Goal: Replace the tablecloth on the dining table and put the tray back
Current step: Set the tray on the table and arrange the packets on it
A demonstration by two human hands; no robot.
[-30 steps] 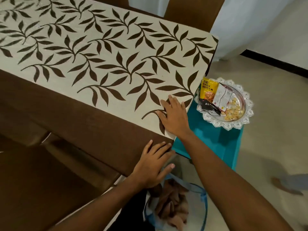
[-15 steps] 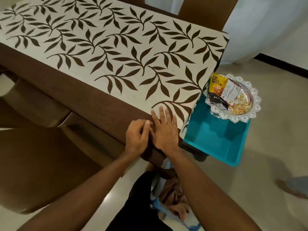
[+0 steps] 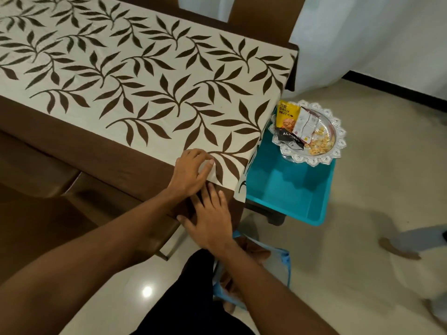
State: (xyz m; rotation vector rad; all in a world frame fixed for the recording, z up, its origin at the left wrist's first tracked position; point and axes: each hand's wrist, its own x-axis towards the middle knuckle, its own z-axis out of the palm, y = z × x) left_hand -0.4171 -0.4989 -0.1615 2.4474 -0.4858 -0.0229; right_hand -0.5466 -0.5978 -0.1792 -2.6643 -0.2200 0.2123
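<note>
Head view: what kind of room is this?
Most likely a home dining room. A long table under a leaf-print tablecloth, a brown chair tucked in at the far side, and a silver tray of snack packets parked on a teal stool beside it.

left grip [image 3: 191, 172] and right grip [image 3: 210, 220] flat, fingers spread, touching.
</note>
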